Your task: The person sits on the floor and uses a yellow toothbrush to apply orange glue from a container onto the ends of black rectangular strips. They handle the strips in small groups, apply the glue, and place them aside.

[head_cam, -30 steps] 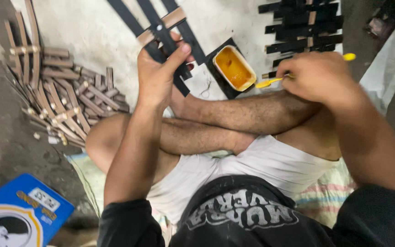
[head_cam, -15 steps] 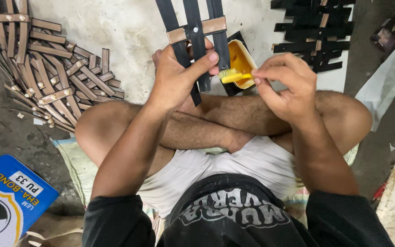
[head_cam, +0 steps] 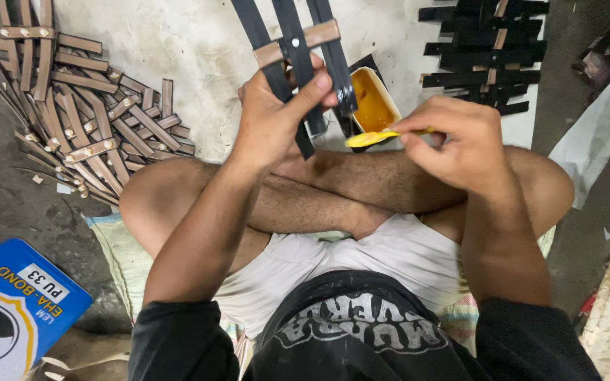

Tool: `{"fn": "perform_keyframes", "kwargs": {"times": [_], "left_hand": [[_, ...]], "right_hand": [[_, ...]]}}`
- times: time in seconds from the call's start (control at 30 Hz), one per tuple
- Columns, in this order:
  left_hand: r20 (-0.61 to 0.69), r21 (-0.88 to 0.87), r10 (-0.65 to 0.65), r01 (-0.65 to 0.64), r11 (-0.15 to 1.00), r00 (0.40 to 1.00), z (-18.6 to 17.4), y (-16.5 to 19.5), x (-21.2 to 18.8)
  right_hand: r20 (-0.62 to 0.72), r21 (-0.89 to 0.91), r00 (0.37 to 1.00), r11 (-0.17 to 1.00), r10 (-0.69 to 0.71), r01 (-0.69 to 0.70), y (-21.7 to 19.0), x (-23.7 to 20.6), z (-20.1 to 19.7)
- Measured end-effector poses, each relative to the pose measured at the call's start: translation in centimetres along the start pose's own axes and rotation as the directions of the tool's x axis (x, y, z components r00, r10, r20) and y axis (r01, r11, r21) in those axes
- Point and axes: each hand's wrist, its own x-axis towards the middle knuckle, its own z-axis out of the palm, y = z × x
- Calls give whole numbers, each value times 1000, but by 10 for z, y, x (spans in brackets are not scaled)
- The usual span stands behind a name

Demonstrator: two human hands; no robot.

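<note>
Sitting cross-legged on a worn cloth mat (head_cam: 118, 243), a person works over a rough floor (head_cam: 178, 42) whose middle is pale and blotchy and whose edges are dark grey and gritty. The left hand (head_cam: 273, 116) is closed around a strap piece (head_cam: 298, 56) made of three black strips joined by a tan crossbar, thumb pressed across the front, and holds it up over the knees. The right hand (head_cam: 453, 137) pinches a thin yellow stick (head_cam: 383, 136) between thumb and fingers; the stick's tip is smeared with yellow paste and sits just below the lower ends of the black strips. Right behind the stick stands a small rectangular tub (head_cam: 370, 99) of orange-yellow glue on a dark scrap, on the floor just beyond the shins.

To the left of the knees lies a loose heap of brown strap pieces (head_cam: 82, 134), many with small metal rivets, spread fan-like over the dark ground. At the top right a stack of black strap pieces (head_cam: 485, 60) lies crisscrossed on the pale patch. A blue tin lid (head_cam: 15, 310) rests at the lower left, beside the mat. Pale crumpled sheeting (head_cam: 598, 134) lies along the right edge.
</note>
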Motion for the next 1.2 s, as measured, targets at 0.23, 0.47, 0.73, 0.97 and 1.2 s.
{"fn": "perform_keyframes", "kwargs": {"times": [0.23, 0.47, 0.73, 0.97, 1.2], "left_hand": [[-21, 160, -81, 83, 984, 997, -3, -1, 0], [1, 287, -35, 33, 957, 999, 0, -5, -3], [-38, 355, 46, -29, 934, 998, -1, -3, -2], [-34, 148, -32, 37, 988, 999, -4, 0, -1], [-48, 6, -120, 120, 993, 992, -6, 1, -1]], "right_hand": [[-211, 160, 977, 984, -43, 78, 10, -12, 18], [-159, -224, 967, 961, -199, 161, 5, 1, 30], [-125, -18, 990, 997, -72, 71, -5, 4, 19], [2, -156, 999, 987, -37, 37, -1, 2, 11], [-130, 256, 992, 966, -6, 39, 6, -11, 32]]}}
